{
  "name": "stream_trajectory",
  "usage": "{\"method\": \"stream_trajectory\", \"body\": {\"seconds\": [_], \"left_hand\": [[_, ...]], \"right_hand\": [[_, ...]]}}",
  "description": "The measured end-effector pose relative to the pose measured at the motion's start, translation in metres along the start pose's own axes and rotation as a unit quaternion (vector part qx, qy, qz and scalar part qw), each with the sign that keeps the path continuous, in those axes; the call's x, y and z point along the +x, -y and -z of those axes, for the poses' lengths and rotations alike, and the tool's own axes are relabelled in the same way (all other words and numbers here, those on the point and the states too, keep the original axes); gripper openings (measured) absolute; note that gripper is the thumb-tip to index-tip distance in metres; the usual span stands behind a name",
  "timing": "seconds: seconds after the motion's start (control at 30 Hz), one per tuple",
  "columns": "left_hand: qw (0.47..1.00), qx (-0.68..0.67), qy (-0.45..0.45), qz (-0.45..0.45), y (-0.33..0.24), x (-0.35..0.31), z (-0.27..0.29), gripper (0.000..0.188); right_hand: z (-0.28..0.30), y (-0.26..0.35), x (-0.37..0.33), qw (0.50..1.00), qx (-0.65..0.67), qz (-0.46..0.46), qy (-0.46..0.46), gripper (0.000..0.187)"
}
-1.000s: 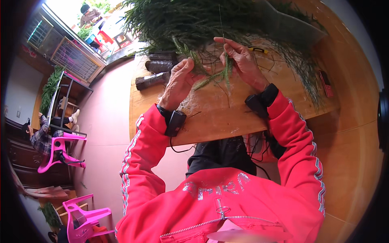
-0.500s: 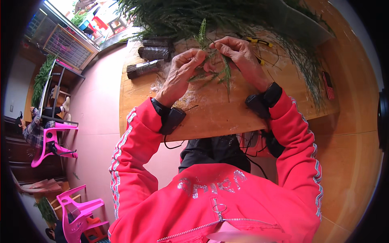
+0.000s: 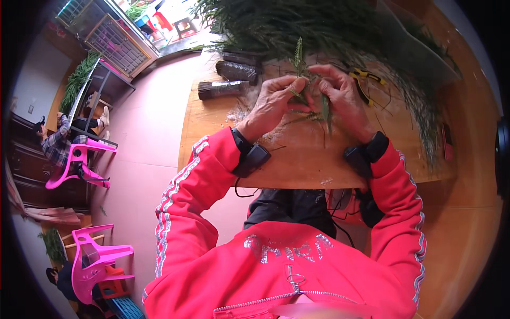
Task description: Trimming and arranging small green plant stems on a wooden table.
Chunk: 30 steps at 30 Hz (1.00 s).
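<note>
Above the wooden table [image 3: 255, 165], both of my hands grip a small green sprig [image 3: 325, 109] with feathery, needle-like leaves. My left hand [image 3: 276, 101] pinches it between thumb and fingers, with one leafy tip rising past the fingertips. Close beside it, my right hand [image 3: 342, 95] has its fingers bent around the same sprig. Where the stems meet between the fingers is partly hidden. Left of my hands lie dark bundles of thin stems or wires [image 3: 223, 89], bound with shiny wrap. Yellow-and-black pliers [image 3: 364, 87] rest just beyond my right hand.
A large heap of green branches [image 3: 297, 26] covers the table's far side and trails down the right. A red phone-like object [image 3: 447, 141] lies at the right edge. Pink plastic chairs [image 3: 79, 165] stand on the left, where another person [image 3: 58, 143] sits by a table.
The whole view has shifted, so the table appears farther right. My hands have drawn closer together around the sprig, and its lower leaves now hang bunched between them.
</note>
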<state>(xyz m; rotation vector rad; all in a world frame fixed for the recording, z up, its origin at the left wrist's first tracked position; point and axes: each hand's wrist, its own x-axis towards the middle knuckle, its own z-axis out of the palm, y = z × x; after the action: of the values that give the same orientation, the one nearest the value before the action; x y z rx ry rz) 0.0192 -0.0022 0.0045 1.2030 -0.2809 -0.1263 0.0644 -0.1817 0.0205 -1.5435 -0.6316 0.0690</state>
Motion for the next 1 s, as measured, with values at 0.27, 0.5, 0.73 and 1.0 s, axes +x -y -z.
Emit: {"method": "stream_trajectory", "body": {"seconds": [0.27,0.5,0.73,1.0], "left_hand": [[0.999,0.027,-0.025,-0.001,-0.001,-0.007,-0.007,0.034],[1.0,0.003,-0.013,-0.006,-0.004,-0.005,-0.019,0.038],[0.997,-0.055,-0.057,-0.008,-0.004,-0.002,-0.012,0.025],[0.99,-0.103,-0.063,0.074,0.002,-0.005,-0.009,0.022]], "right_hand": [[-0.002,0.005,-0.002,0.995,0.048,-0.066,0.061,0.02],[0.003,-0.007,0.007,0.999,0.017,0.016,-0.028,0.018],[0.002,-0.009,0.003,1.0,-0.014,-0.023,0.001,0.013],[0.007,0.0,-0.002,0.986,-0.154,0.011,0.069,0.013]]}}
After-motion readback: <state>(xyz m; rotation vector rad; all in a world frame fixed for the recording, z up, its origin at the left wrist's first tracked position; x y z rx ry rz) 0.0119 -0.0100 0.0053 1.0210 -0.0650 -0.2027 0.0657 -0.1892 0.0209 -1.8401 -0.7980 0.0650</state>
